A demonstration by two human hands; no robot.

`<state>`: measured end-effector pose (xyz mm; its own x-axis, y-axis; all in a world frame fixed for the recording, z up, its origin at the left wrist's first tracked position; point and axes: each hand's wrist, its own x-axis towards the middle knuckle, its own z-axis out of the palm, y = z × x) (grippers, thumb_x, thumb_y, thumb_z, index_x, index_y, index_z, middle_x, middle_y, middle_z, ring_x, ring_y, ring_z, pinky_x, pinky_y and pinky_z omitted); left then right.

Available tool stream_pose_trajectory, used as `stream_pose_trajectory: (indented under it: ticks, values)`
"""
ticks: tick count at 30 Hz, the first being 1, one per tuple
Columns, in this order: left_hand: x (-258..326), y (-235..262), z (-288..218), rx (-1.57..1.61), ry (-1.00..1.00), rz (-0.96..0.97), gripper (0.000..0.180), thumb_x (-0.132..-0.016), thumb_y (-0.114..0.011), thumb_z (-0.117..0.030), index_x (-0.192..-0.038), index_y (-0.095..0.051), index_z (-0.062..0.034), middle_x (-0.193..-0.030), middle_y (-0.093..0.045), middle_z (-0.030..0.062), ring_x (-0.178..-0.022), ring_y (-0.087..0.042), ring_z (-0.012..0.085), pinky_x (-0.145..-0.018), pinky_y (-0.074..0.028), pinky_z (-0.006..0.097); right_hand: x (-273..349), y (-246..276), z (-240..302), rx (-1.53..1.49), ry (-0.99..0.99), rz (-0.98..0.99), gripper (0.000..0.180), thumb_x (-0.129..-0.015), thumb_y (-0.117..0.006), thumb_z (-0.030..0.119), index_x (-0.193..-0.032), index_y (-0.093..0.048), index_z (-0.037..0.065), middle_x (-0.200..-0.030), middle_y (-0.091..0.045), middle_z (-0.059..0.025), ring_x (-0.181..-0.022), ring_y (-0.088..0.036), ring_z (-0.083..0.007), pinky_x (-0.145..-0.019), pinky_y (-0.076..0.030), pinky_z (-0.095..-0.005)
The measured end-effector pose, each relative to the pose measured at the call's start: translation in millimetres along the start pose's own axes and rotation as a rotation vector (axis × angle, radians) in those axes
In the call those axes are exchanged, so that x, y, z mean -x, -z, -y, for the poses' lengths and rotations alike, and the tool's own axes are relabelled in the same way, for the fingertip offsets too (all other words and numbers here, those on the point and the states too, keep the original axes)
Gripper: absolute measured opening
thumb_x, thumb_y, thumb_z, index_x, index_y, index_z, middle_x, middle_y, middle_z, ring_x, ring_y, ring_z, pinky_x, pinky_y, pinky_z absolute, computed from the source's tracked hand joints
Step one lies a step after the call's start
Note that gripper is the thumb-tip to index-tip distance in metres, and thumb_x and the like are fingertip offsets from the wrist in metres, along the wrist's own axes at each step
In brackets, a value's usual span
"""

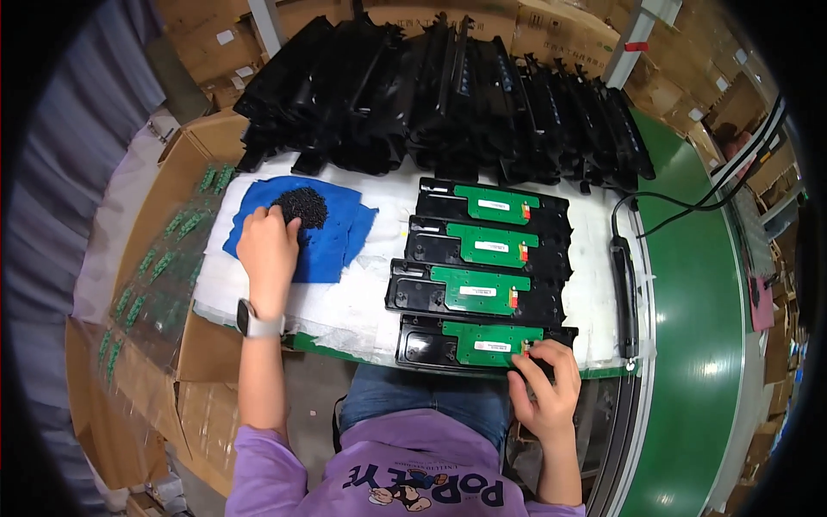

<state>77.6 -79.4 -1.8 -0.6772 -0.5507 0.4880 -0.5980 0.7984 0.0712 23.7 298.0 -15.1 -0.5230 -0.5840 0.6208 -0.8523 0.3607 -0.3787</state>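
Observation:
My left hand (pixel 269 246) reaches down to a heap of small black screws (pixel 301 207) on a blue cloth (pixel 345 226). Its fingers are drawn together at the near edge of the heap; what they pinch is hidden. My right hand (pixel 551 389) is at the right end of the nearest green circuit board (pixel 482 336), beside its connector. Index finger and thumb stand slightly apart there, with no held thing visible. That board sits in a long black plastic housing (pixel 422 349). Several like it lie in a row behind, each with a green board (pixel 475 291) bearing a white label.
Many black plastic housings (pixel 345 95) are stacked along the back. A black electric screwdriver (pixel 624 297) with a cable lies at the right of the white-covered table (pixel 370 284). Small green boards in clear plastic (pixel 159 263) rest on cardboard at left. A green conveyor surface (pixel 689 302) runs along the right.

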Motion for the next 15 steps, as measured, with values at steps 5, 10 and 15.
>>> stream_pose_trajectory:
  ticks: [5,10,15]
  values:
    - [-12,-22,24,0.024,-0.059,0.112,0.013,-0.072,-0.067,-0.010,-0.072,-0.058,-0.0011,-0.079,-0.059,0.0162,-0.074,-0.059,0.0366,-0.060,-0.047,0.044,4,8,-8,0.030,-0.038,-0.035,0.025,-0.060,-0.069,0.003,-0.085,-0.064,0.002,-0.086,-0.055,-0.0118,-0.079,-0.058,-0.0295,-0.066,-0.047,-0.0374]
    - [-13,-30,34,0.036,-0.058,-0.072,0.008,-0.078,-0.059,-0.008,-0.075,-0.061,-0.0012,-0.080,-0.060,0.0176,-0.070,-0.059,0.0379,-0.060,-0.047,0.046,-6,32,-33,0.275,-0.117,-0.071,0.021,-0.065,-0.067,0.006,-0.085,-0.064,0.003,-0.087,-0.056,-0.0125,-0.079,-0.057,-0.0294,-0.068,-0.046,-0.0375]
    - [-15,-29,46,0.314,-0.073,-0.225,0.012,-0.084,-0.060,-0.009,-0.086,-0.066,0.0007,-0.079,-0.063,0.0154,-0.063,-0.059,0.0292,-0.057,-0.047,0.034,-13,60,-91,0.807,-0.454,-0.066,0.042,-0.070,-0.068,0.018,-0.107,-0.056,0.002,-0.095,-0.057,-0.0140,-0.085,-0.057,-0.0318,-0.072,-0.046,-0.0400]
